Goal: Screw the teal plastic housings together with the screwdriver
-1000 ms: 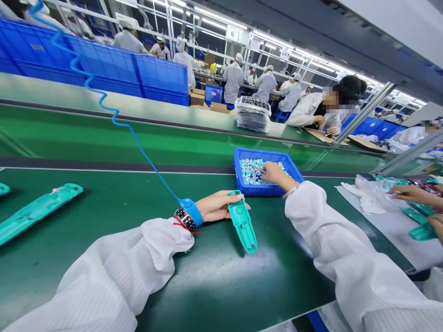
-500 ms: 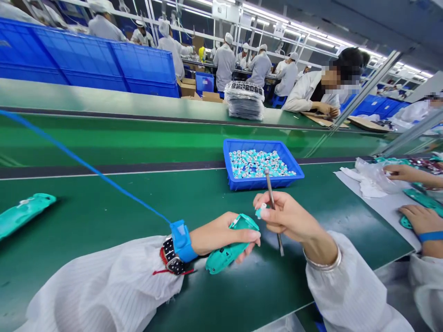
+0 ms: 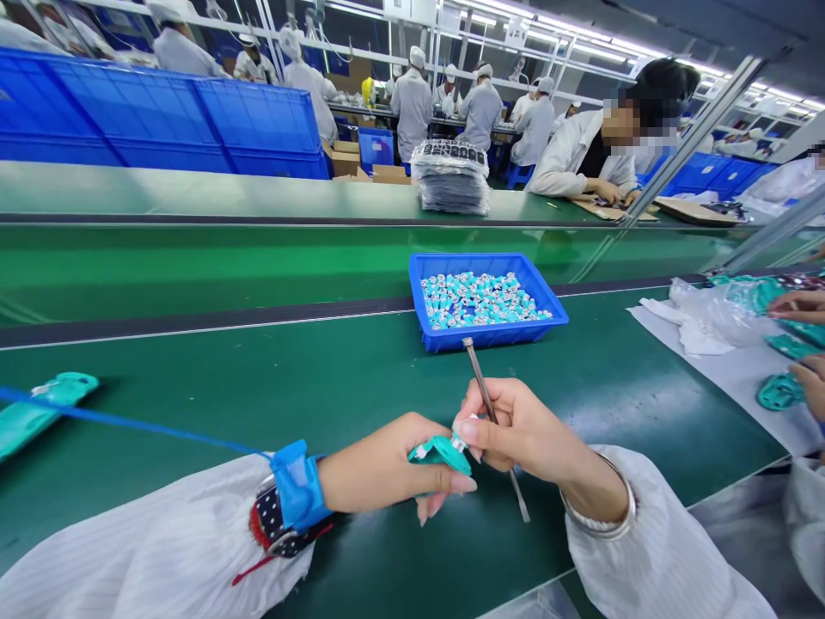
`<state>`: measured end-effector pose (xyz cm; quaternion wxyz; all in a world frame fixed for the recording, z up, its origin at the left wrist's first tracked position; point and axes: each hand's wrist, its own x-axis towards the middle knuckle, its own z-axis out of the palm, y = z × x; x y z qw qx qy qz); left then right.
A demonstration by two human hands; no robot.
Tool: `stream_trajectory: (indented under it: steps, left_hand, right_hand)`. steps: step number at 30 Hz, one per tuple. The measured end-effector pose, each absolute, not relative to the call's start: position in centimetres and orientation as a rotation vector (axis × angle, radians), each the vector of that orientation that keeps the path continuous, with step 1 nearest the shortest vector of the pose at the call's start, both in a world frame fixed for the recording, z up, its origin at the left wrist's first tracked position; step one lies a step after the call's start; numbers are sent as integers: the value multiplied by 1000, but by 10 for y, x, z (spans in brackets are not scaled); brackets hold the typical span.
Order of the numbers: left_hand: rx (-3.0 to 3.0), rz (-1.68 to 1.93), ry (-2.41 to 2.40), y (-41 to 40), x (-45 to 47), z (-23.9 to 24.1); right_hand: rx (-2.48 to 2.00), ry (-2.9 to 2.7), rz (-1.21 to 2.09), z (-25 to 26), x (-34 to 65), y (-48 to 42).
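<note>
My left hand point(image 3: 400, 468) is closed around a teal plastic shell point(image 3: 446, 454), which is tilted so that its end faces my right hand. Between the thumb and forefinger of my right hand point(image 3: 516, 425) is a small white-and-teal part point(image 3: 459, 434), held against the end of the shell. The fingers partly cover where the two meet. A thin metal rod with a flat tip point(image 3: 478, 371) also passes through my right hand, slanting across the palm. Beyond my hands a blue tray point(image 3: 496, 337) holds many similar small parts.
Another teal shell point(image 3: 48, 408) lies at the left. A blue wrist strap's cord point(image 3: 161, 432) runs off left. At right, a co-worker's hands are near teal parts point(image 3: 781, 391) and a plastic bag point(image 3: 715, 322). A wrapped stack point(image 3: 451, 180) stands on the far ledge.
My right hand has brought the small part from beside the shell to its end. My left hand has turned the shell. The co-worker's hands at right have shifted outward.
</note>
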<state>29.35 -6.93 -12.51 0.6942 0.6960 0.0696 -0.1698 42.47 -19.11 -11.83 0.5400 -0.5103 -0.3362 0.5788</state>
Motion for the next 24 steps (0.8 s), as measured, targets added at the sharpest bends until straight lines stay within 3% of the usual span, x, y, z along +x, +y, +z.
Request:
stream_trajectory:
  steps: [11, 24]
  left_hand:
    - [2336, -174, 362, -85, 281, -114]
    - [1947, -310, 388, -90, 280, -113]
  right_hand:
    - [-1364, -780, 1381, -113, 421, -193]
    - [-1287, -668, 1373, -121, 411, -196]
